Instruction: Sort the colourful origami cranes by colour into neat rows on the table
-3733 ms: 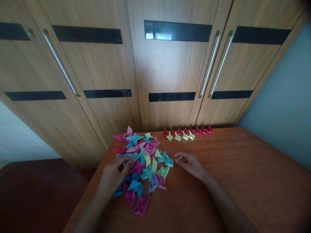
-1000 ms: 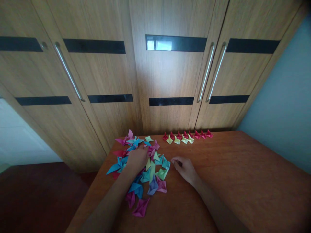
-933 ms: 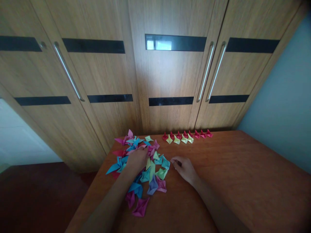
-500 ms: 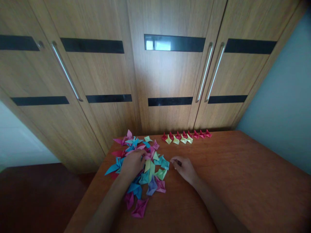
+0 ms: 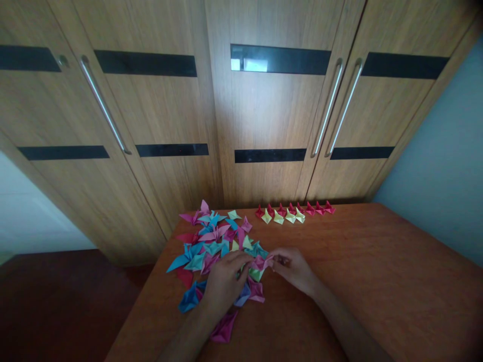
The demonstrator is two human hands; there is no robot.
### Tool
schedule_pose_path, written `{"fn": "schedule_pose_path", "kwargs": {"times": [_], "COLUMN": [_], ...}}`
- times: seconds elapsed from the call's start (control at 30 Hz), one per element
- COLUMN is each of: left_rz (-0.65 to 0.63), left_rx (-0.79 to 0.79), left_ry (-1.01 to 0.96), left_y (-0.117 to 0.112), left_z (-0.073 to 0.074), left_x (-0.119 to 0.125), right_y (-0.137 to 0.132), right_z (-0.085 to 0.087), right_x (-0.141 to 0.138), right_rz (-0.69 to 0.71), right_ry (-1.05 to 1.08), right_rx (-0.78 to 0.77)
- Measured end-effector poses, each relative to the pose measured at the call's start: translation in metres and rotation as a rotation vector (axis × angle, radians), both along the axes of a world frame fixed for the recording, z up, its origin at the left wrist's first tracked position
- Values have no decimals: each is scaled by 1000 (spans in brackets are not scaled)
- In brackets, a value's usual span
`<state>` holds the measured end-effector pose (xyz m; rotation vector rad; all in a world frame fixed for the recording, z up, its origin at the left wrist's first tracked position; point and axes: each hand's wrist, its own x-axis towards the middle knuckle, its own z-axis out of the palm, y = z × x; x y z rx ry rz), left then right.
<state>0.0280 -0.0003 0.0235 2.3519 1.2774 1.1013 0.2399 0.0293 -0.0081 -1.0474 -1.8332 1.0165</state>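
Note:
A pink origami piece (image 5: 261, 262) is pinched between my two hands above the right side of a mixed paper heap. My left hand (image 5: 228, 279) has its fingers closed on the piece's left end, and my right hand (image 5: 292, 266) grips its right end. Under and around my left hand lie folded pieces in blue, teal, pink, red, purple and green, among them a blue origami piece (image 5: 187, 255) and a magenta one (image 5: 224, 328). My left hand and forearm hide part of the heap.
At the table's back edge stand a row of red origami pieces (image 5: 310, 208) and a shorter row of pale yellow ones (image 5: 278, 217) before it. The brown table (image 5: 362, 271) meets a wooden wardrobe (image 5: 264, 115) behind and a pale wall (image 5: 445, 166) at right.
My left hand has moved right and nearer to me, out of the heap, with a pink origami piece. My right hand has closed on its other end. The view has shifted slightly.

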Motion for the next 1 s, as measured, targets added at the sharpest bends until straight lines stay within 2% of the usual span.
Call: {"fn": "schedule_pose_path", "kwargs": {"times": [0.17,0.3,0.4,0.5,0.63,0.7,0.8,1.0], "left_rz": [-31,2,-1,-53,-84,-73,-54,-74], "left_rx": [7,1,-16,-23,-6,-15,-45,-91], "left_ry": [59,43,21,58,122,157,208,273], "left_y": [-1,-3,-5,-9,-15,-16,-18,-19], "left_z": [-2,-1,-1,0,0,0,1,2], "left_x": [-2,0,2,6,10,11,13,14], "right_y": [0,4,14,29,46,53,61,76], "right_z": [-2,2,2,0,-4,-7,-13,-16], "right_x": [-1,10,35,72,116,129,138,131], "right_rz": [0,-50,-239,-544,-889,-952,-970,-1016], "right_ry": [-61,-61,-22,-17,-203,-313,-482,-766], "right_rx": [38,58,97,111,110,121,112,-80]}}
